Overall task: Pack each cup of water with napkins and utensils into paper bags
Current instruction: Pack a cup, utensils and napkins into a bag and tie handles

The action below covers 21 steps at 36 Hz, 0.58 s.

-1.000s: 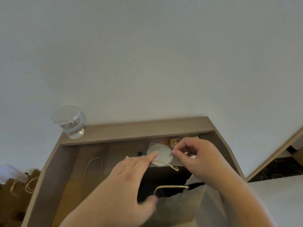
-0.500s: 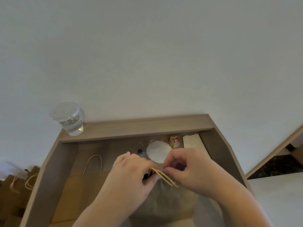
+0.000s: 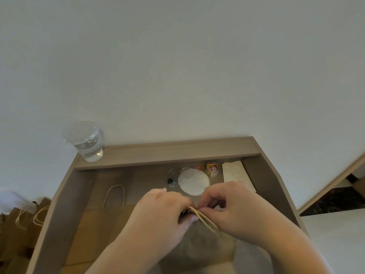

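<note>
A brown paper bag (image 3: 199,246) stands in front of me on the desk, its top pressed together. My left hand (image 3: 160,216) and my right hand (image 3: 233,210) meet above it and pinch its two twine handles (image 3: 205,220) together. A clear lidded cup of water (image 3: 86,141) stands on the back ledge at the left. A white stack of napkins (image 3: 236,174) lies at the back right of the desk. What the bag holds is hidden.
A flat paper bag (image 3: 102,226) with a twine loop lies at my left. A white round lid (image 3: 193,181), a tub of coloured paper clips (image 3: 212,169) and a small dark-capped item (image 3: 170,181) sit behind my hands. More bags (image 3: 21,222) stand beyond the desk's left wall.
The bag's mouth was open with the handles apart; both hands have drawn the handles together and the top is now closed. The napkin stack has come into sight.
</note>
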Each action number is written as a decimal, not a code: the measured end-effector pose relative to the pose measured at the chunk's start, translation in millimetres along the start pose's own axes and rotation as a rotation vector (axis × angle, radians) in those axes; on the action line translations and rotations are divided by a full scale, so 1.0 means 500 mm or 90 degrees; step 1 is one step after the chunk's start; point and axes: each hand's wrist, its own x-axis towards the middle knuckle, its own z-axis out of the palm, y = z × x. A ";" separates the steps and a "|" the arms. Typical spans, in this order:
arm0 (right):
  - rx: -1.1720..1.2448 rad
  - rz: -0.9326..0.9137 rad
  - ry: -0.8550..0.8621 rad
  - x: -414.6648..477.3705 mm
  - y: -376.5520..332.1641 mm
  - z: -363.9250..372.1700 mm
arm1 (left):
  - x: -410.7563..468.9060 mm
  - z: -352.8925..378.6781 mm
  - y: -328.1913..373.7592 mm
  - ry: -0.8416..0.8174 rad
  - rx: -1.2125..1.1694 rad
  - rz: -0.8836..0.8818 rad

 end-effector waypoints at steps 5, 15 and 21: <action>-0.023 -0.004 -0.005 -0.008 0.001 -0.002 | 0.004 -0.002 0.002 0.002 -0.023 -0.003; -0.030 -0.015 -0.012 -0.016 -0.003 -0.001 | 0.000 -0.005 0.007 0.032 -0.069 -0.019; -0.021 -0.011 -0.020 -0.016 -0.003 -0.003 | 0.003 -0.013 0.010 0.025 -0.086 -0.022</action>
